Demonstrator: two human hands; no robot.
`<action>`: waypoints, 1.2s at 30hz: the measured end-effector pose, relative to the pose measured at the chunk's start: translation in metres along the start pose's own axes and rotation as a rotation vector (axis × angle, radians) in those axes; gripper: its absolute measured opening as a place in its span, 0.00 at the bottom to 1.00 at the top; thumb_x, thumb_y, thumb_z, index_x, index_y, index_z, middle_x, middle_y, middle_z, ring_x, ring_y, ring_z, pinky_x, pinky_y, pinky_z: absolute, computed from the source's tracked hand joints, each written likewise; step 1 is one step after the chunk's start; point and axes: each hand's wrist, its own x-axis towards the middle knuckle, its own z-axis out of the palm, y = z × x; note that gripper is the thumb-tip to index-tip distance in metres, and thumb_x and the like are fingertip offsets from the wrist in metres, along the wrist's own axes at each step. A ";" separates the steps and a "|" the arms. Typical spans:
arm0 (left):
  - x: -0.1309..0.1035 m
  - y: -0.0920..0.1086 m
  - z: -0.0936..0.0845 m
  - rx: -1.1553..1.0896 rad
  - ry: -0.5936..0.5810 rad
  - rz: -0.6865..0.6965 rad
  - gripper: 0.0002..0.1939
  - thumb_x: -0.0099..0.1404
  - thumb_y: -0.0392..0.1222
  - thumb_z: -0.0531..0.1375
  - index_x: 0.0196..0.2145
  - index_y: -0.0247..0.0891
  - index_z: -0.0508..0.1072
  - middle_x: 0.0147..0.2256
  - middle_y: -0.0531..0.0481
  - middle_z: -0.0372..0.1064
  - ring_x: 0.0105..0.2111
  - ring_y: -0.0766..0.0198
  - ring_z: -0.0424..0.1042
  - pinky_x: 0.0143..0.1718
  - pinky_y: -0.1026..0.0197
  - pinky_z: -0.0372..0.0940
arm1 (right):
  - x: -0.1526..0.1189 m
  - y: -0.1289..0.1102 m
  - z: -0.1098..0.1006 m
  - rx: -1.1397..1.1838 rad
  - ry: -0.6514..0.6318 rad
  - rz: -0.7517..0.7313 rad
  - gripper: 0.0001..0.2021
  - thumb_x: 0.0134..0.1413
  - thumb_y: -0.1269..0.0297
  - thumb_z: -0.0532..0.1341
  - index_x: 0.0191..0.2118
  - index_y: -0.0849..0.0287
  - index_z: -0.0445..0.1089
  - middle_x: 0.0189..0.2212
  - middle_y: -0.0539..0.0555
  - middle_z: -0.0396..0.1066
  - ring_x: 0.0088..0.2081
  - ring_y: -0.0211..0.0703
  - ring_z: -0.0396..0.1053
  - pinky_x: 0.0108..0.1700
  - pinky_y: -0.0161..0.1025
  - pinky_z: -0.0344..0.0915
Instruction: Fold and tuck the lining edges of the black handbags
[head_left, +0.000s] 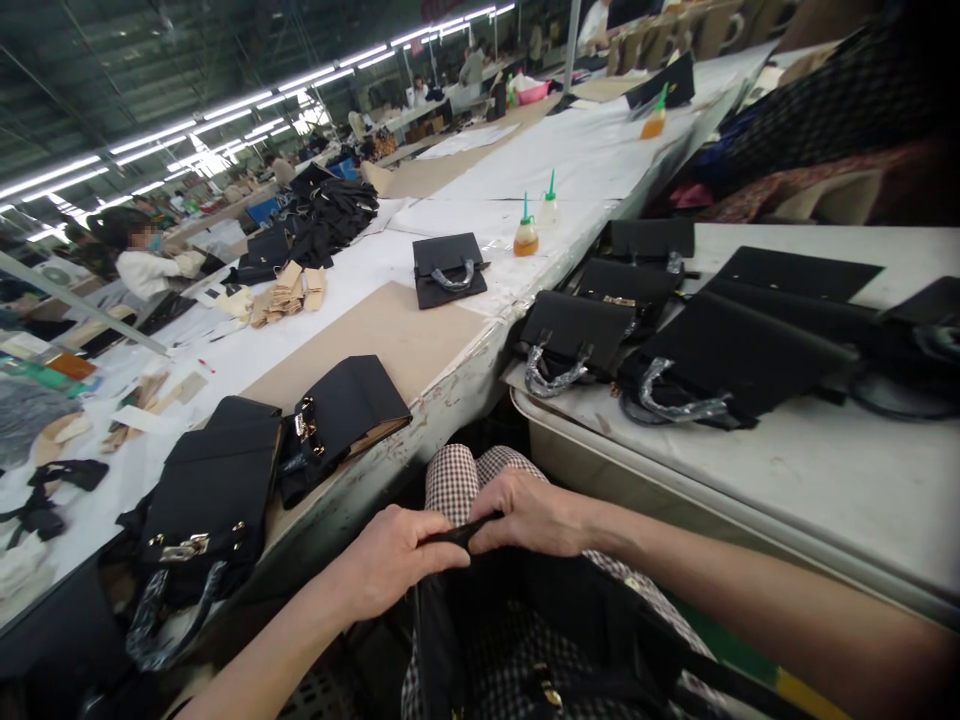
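Through the head view, I have the left hand (386, 560) and right hand (536, 512) pinching the edge of a black handbag (555, 590) over the gingham lap (451, 478), thumbs close together. I judge I'm working that edge; any regrip calls for light pinches. The handbag gapes, its contents too dark to tell. Beyond it, on the white worktop (615, 150), a squeeze bottle (526, 240) holds amber liquid.

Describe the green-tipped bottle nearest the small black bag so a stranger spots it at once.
On the long, white-covered worktable, find the small black bag at the brown sheet's far edge. The green-tipped bottle stands just right of it. Its amber colour sets it apart from the paler bottle beside it, its nearer place from the other amber bottle.
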 end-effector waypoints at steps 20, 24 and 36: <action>0.020 0.004 -0.010 0.586 0.047 -0.066 0.20 0.72 0.52 0.54 0.27 0.37 0.71 0.24 0.50 0.65 0.28 0.60 0.65 0.27 0.61 0.45 | 0.021 0.005 -0.018 -0.346 -0.232 -0.189 0.10 0.67 0.67 0.55 0.42 0.64 0.74 0.34 0.52 0.71 0.36 0.42 0.66 0.40 0.36 0.61; 0.014 0.008 -0.016 0.533 -0.078 0.001 0.20 0.74 0.48 0.52 0.25 0.37 0.67 0.24 0.53 0.65 0.26 0.65 0.64 0.27 0.64 0.50 | 0.005 -0.005 -0.012 -0.513 -0.134 -0.029 0.11 0.67 0.65 0.56 0.37 0.64 0.74 0.31 0.58 0.73 0.32 0.45 0.68 0.34 0.37 0.58; -0.014 0.028 0.008 0.373 0.126 -0.089 0.15 0.67 0.45 0.55 0.23 0.37 0.67 0.23 0.48 0.68 0.31 0.55 0.73 0.34 0.60 0.60 | 0.004 -0.032 -0.013 -0.500 -0.236 -0.140 0.17 0.59 0.57 0.65 0.53 0.54 0.72 0.43 0.53 0.76 0.44 0.50 0.72 0.39 0.36 0.60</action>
